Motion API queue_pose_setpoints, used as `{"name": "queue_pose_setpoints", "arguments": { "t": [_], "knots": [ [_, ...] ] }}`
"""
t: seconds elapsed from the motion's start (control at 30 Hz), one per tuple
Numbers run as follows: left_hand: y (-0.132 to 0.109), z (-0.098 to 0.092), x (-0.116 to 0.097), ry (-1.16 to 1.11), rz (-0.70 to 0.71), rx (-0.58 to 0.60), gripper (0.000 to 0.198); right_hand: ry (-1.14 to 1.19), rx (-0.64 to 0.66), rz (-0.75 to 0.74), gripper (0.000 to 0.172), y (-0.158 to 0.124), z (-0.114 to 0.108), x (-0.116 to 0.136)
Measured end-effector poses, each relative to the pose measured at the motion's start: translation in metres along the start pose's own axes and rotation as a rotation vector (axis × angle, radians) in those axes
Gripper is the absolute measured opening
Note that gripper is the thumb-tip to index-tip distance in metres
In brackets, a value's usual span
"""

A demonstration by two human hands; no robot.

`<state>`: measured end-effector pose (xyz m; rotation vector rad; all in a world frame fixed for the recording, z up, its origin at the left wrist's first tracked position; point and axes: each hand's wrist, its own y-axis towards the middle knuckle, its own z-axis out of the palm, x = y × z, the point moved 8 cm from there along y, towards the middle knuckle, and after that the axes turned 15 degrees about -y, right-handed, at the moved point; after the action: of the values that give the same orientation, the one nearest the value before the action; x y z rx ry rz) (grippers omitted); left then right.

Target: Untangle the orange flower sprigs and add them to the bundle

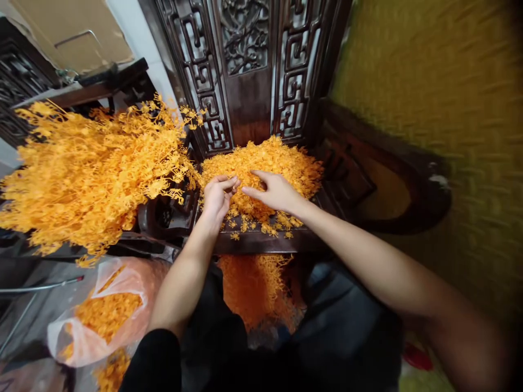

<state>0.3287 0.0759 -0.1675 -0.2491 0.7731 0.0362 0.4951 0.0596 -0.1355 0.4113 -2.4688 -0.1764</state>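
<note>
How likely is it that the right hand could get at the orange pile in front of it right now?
Probably yes: the right hand is at the orange pile, thumb and forefinger apart. The left hand is close by but doesn't seem to block it.

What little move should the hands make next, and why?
Perhaps the right hand should pinch a piece from the orange pile: it is open over the pile, thumb and index finger apart, while the left hand is pinched; whether it holds anything is unclear.
</note>
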Motion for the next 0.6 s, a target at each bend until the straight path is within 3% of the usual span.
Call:
{"name": "queue_pose_setpoints", "arguments": {
  "t": [0.03,0.1,0.17,0.23,0.3,0.43,0.53,0.6],
  "knots": [
    [-0.002,0.0,0.003,-0.005,-0.019,0.004,0.033,-0.007,0.025,-0.043,0.075,0.003,0.007,0.001],
    [-0.003,0.0,0.005,0.002,-0.025,0.015,0.031,0.032,0.093,-0.127,0.054,0.008,0.021,0.005],
    [0.0,-0.004,0.0,0.055,0.064,0.008,0.029,0.133,0.178,-0.156,0.037,0.01,0.035,0.008],
    [0.004,-0.006,-0.011,0.18,0.232,-0.009,0.024,0.312,0.282,-0.071,0.046,0.01,0.048,0.009],
    [0.008,-0.005,-0.018,0.32,0.378,-0.018,0.018,0.559,0.382,0.108,0.048,0.006,0.058,0.009],
    [0.022,-0.001,-0.006,0.376,0.417,-0.033,0.014,0.925,0.505,0.405,0.037,-0.008,0.066,0.015],
    [0.037,-0.004,0.002,0.302,0.41,-0.07,0.016,0.91,0.533,0.48,0.037,-0.025,0.064,0.02],
    [0.047,-0.012,-0.002,0.24,0.444,-0.136,0.019,0.776,0.676,0.434,0.04,-0.045,0.069,0.029]
  ]
}}
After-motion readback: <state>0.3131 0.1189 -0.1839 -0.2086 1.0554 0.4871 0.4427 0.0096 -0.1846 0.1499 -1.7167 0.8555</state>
